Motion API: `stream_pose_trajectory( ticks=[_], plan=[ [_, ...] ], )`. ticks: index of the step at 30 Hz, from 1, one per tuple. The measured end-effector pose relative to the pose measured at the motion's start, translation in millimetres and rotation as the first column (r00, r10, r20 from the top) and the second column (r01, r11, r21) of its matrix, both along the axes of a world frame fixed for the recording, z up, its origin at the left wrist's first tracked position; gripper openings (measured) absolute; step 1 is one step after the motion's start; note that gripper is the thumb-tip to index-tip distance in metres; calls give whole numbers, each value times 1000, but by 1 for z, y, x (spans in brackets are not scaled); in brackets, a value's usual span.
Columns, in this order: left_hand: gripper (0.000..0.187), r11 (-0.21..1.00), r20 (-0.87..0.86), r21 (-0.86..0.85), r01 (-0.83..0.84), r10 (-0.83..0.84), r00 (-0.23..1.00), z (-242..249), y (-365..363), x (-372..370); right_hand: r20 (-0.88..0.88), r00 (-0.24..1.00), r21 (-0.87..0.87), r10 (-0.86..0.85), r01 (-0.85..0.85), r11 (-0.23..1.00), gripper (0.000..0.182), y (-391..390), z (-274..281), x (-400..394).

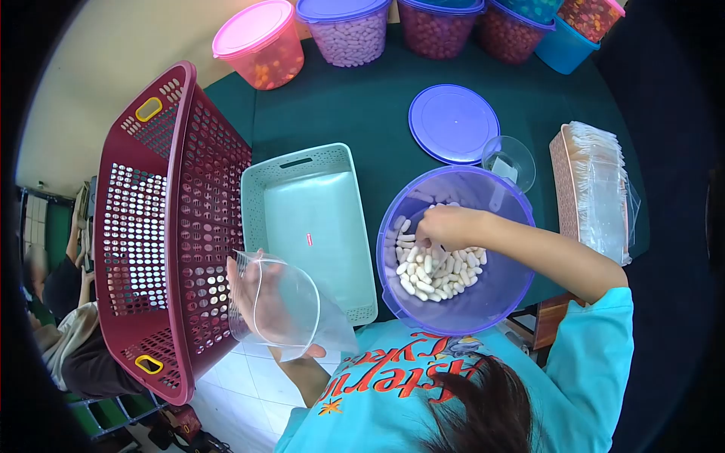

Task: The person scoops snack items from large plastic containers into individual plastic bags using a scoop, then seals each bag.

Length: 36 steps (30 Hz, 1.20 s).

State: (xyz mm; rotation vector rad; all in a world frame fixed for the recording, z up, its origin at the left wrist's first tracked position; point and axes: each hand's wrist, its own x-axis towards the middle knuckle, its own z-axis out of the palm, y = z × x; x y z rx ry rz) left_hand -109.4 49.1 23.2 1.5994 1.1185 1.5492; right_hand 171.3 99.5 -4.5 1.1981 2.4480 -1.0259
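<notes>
My left hand point(266, 298) holds a clear plastic bag point(317, 328) with its round mouth spread wide. Fingers show through and around the plastic. No contents are visible in the bag. My right hand point(447, 228) reaches down into a purple tub point(495, 302), fingers curled among white, finger-shaped puffed snacks point(453, 275). Its fingertips are partly hidden, so what they grip cannot be made out. Beside the tub's far rim lies a clear round scoop or cup point(521, 162). A purple lid point(455, 122) rests flat on the table behind the tub.
A pale green tray point(317, 219) stands left of the tub, beside a maroon laundry basket point(175, 226). At right, a pink basket point(563, 170) holds stacked clear bags point(600, 189). Lidded tubs point(349, 38) line the back. Other people point(64, 302) sit beyond the basket.
</notes>
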Motion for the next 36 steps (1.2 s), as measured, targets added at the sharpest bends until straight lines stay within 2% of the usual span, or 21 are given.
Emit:
stream_pose_trajectory(
  ticks=[2,3,4,5,6,7,9,10,13,16,18,19,21,23,25,26,27,29,31,35,36],
  plan=[
    [138,989,-28,145,-18,22,999,-1,3,1,-41,999,-14,-10,9,1000,29,-2,8,7],
    [138,989,-29,147,-20,25,999,-3,2,-1,-82,996,-31,-25,23,999,28,-4,11,12],
    [137,992,-76,112,51,-42,996,-5,0,-5,-83,996,-28,-25,22,999,28,-6,14,17],
    [136,990,-120,74,122,-113,986,-6,0,-7,-175,983,-40,-61,55,998,30,-9,17,23],
    [134,963,-22,128,239,-238,971,-7,2,-1,-265,959,-55,-100,89,995,32,-13,21,28],
    [134,961,-23,131,245,-244,970,-4,-1,5,-266,958,-52,-105,95,994,32,-16,27,32],
    [125,948,16,-95,303,-303,953,3,-10,17,-255,948,-108,-190,167,980,32,-21,45,40],
    [125,948,13,-90,306,-306,952,3,-12,22,-257,947,-103,-191,170,980,32,-25,54,43],
    [118,928,62,-152,339,-334,941,6,-14,30,-346,912,-64,-220,211,975,30,-34,87,53],
    [114,914,-22,-108,391,-396,918,15,-10,33,-380,883,2,-276,299,954,29,-40,123,62],
    [112,901,-113,-168,401,-422,900,19,-8,33,-418,884,180,-210,307,934,25,-38,144,70],
    [112,900,-115,-161,404,-424,898,21,-8,35,-419,883,188,-210,310,932,25,-37,155,72],
    [111,909,-247,-144,390,-415,876,23,-9,42,-419,891,268,-174,305,914,26,-33,174,71],
    [111,918,-306,-130,374,-396,866,30,-11,53,-392,910,325,-134,273,905,27,-32,190,63],
    [111,928,-364,-120,352,-371,854,36,-14,62,-257,960,346,-111,199,917,22,-29,204,48],
    [111,929,-394,-111,353,-367,843,39,-15,64,-182,983,462,-9,94,882,27,-27,203,42],
    [112,929,-423,-104,354,-364,830,41,-16,66,-184,983,464,-4,90,881,27,-29,196,34],
    [111,930,-419,-96,356,-362,833,42,-18,68,-199,966,754,163,45,655,23,-41,179,15],
    [111,928,-411,-93,360,-365,836,42,-19,68,171,965,635,198,-262,727,21,-47,191,-21],
    [112,939,-453,-98,330,-338,825,39,-20,66,235,945,695,229,-328,639,19,-61,185,-41],
    [112,936,-425,-96,339,-346,836,38,-19,64,201,969,752,141,-245,612,19,-62,189,-37]
  ],
)
